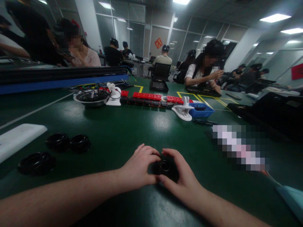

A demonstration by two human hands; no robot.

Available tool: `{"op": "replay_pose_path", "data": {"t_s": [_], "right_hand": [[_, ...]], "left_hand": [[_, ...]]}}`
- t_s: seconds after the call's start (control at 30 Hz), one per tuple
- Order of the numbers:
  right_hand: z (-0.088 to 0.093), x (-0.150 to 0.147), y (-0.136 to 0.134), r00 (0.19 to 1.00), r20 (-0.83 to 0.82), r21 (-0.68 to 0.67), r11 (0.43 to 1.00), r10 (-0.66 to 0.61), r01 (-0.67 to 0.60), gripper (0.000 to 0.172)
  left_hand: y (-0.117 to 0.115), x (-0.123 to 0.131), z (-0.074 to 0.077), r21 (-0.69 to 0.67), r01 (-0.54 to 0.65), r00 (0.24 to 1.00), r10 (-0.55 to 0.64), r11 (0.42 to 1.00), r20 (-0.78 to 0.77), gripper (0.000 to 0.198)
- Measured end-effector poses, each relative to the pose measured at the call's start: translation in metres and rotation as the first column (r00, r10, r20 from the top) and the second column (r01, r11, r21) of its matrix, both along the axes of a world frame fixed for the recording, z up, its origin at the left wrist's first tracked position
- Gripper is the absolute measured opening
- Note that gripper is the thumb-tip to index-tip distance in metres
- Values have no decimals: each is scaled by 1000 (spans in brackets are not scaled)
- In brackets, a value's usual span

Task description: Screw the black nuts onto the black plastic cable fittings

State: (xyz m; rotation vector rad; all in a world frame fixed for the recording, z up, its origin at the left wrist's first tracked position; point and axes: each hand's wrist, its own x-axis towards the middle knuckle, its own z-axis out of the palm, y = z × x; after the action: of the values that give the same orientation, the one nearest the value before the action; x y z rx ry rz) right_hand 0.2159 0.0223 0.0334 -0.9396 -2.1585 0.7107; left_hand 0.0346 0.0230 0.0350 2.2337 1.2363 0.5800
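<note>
A small black round part (pixel 165 165) with a hole in its top sits between my hands, low over the green table (pixel 113 135). My left hand (pixel 141 165) curves round its left side, fingers bent over the far edge and thumb at the near side. From the right, my right hand (pixel 183 176) closes round the same part, its thumb tip meeting my left thumb. The part's lower portion is dark and partly hidden by the fingers. To the left lie three coiled black bundles (pixel 57 142), (pixel 80 143), (pixel 37 162).
A white box (pixel 20 138) lies at the left edge. Farther back are a metal bowl (pixel 91 98), white clip stands (pixel 114 94), a row of red blocks (pixel 146 95) and a blue bin (pixel 202 110). A pixelated item lies on the right. Several people sit beyond.
</note>
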Motion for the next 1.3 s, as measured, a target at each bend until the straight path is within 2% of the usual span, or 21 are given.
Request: {"op": "replay_pose_path", "data": {"t_s": [0.13,0.23,0.3,0.37,0.5,0.6,0.7,0.83,0.9,1.03,1.2,1.3], "right_hand": [[0,-1,1,997,-60,30,998,-48,50,33],[3,-1,-2,998,-70,36,999,0,3,38],[4,1,-2,997,-54,-3,998,58,-58,48],[4,4,1,995,-66,-63,995,72,-76,54],[8,15,17,997,-73,-208,977,39,-53,40],[14,20,29,979,67,-268,948,195,-171,43],[16,18,31,941,190,-222,946,280,-236,50],[9,12,27,940,269,-89,978,208,-191,40],[6,11,26,942,277,-51,982,191,-184,36],[5,10,27,950,261,-25,985,174,-173,44],[6,9,26,960,240,-19,990,142,-142,31],[6,9,24,959,259,-5,993,117,-120,30]], "left_hand": [[0,1,-1,0,-2,1000,2,1000,5,31],[0,1,0,-3,0,1000,0,1000,-1,32],[0,0,1,-7,5,1000,-5,1000,-2,33],[0,-2,2,-12,4,1000,-4,1000,9,45],[2,-8,5,-25,-11,998,12,1000,57,73],[3,-9,7,8,38,996,-39,999,76,71],[3,-8,8,50,81,995,-84,995,60,59],[2,-5,8,61,24,998,-27,998,57,41],[2,-4,8,65,-8,998,3,998,69,40],[1,-3,7,64,-48,997,43,997,70,39],[2,-1,3,84,-122,991,116,989,72,37],[2,-1,3,77,-170,985,168,982,38,45]]}}
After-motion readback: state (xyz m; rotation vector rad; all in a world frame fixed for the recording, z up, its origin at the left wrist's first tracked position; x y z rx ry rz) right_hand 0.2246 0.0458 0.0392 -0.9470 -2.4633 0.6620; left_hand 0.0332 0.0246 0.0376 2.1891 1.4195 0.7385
